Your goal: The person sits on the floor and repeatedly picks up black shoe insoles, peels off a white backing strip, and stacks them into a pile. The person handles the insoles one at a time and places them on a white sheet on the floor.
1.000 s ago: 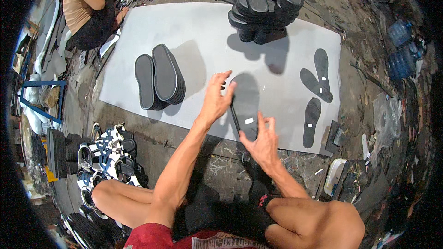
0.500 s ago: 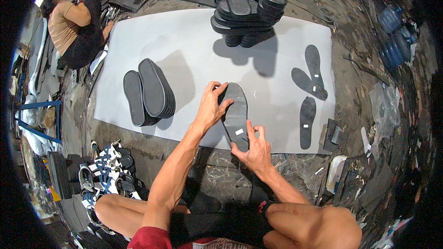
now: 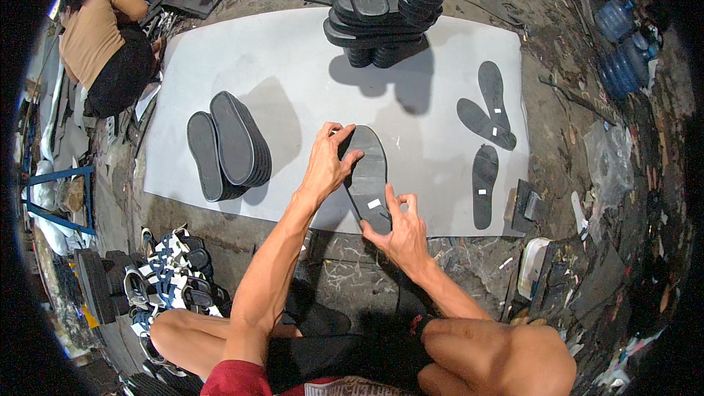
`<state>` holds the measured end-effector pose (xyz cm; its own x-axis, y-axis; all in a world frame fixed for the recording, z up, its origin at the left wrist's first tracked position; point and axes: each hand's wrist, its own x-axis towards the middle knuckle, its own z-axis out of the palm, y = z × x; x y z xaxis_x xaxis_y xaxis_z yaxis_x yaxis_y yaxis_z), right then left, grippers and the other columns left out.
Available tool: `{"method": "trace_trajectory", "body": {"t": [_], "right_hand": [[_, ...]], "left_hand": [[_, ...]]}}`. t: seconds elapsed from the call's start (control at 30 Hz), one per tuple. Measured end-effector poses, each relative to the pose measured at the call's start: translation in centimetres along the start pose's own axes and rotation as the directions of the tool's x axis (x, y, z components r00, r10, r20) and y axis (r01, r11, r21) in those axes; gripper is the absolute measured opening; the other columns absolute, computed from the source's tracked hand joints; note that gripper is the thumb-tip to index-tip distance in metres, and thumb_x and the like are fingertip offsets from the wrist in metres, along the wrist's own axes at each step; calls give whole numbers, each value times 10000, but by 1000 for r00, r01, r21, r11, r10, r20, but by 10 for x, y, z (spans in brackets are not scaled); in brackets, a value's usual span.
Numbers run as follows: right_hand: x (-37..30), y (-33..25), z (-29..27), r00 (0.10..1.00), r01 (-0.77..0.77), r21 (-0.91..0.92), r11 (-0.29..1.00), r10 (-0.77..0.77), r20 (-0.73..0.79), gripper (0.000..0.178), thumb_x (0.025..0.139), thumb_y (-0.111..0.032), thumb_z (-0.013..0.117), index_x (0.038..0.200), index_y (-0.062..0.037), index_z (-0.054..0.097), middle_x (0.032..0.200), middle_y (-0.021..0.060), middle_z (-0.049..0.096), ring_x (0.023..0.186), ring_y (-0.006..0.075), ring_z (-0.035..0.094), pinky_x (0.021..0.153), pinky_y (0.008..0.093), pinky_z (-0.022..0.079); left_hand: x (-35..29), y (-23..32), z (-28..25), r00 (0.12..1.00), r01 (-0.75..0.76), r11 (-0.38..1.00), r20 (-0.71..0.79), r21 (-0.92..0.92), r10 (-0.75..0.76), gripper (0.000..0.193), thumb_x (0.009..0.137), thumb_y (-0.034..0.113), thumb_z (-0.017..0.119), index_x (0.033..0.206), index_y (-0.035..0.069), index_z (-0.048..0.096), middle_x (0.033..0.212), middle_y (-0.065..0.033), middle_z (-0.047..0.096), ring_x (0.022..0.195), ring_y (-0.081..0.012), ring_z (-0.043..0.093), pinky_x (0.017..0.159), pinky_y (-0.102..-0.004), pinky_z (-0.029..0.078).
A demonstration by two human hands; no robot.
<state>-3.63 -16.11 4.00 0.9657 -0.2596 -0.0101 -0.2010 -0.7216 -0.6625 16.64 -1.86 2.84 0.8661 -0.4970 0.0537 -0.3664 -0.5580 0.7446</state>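
Observation:
A dark grey shoe sole [image 3: 369, 165] with a small white sticker near its heel is held just above the near part of a white sheet [image 3: 308, 51]. My left hand [image 3: 329, 158] grips its toe end along the left edge, thumb on the upper face. Down at the heel, my right hand [image 3: 405, 231] has the sole between thumb and fingers, with the index finger along the right edge. To the right on the sheet lie two overlapping thin soles [image 3: 490, 81] and a single one [image 3: 482, 194], each with a white sticker.
Two piles of thick black soles [image 3: 238, 139] stand at the sheet's left, and a tall stack [image 3: 367, 0] at its far edge. Strapped sandals [image 3: 176, 271] heap beside my left knee. Another person [image 3: 99, 44] sits at the far left. Blue water jugs [image 3: 623, 66] stand far right.
The whole view has shifted slightly, so things appear a little further left and up. Both hands keep the same hold on the sole. The person at the far left has changed posture.

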Motion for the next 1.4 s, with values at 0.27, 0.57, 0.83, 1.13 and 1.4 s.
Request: {"method": "trace_trajectory", "body": {"t": [0.27,0.57,0.83,1.13,1.4], "right_hand": [[-5,12,-10,999,35,129,991,-35,-5,852,911,-372,909,1599,-10,561,1249,247,588,1016,411,704,879,506,604],[-62,30,-34,998,-17,170,985,26,-49,706,873,-179,950,1515,-82,672,1192,118,648,982,242,672,767,367,573],[-54,24,-15,996,-4,196,981,20,-83,709,844,-237,986,1461,-56,687,1194,154,676,1061,338,735,864,449,619],[-57,23,-14,992,-88,280,956,111,-66,672,830,-242,993,1420,-70,721,1220,153,689,1099,334,717,938,461,593],[-60,27,-11,989,-49,233,971,80,-127,685,810,-251,1012,1418,-113,729,1141,114,653,1025,281,664,896,430,563]], "left_hand": [[-3,-9,7,991,-128,986,-33,110,132,621,912,220,884,1448,-23,684,1402,-272,637,1256,-482,660,1103,-525,538],[6,0,4,999,-52,999,2,15,52,590,911,178,880,1433,-25,696,1376,-264,659,1234,-451,686,1059,-504,571],[8,-6,1,996,-90,994,-2,56,91,600,901,194,898,1426,-18,699,1361,-238,668,1217,-440,705,1041,-496,587],[4,-2,5,985,-158,976,-47,152,167,665,891,154,898,1496,26,653,1347,-227,652,1209,-445,671,1071,-514,562],[-23,31,4,913,-298,910,364,289,183,802,845,131,896,1551,15,533,1432,-297,548,1363,-510,545,1163,-570,493]]}}
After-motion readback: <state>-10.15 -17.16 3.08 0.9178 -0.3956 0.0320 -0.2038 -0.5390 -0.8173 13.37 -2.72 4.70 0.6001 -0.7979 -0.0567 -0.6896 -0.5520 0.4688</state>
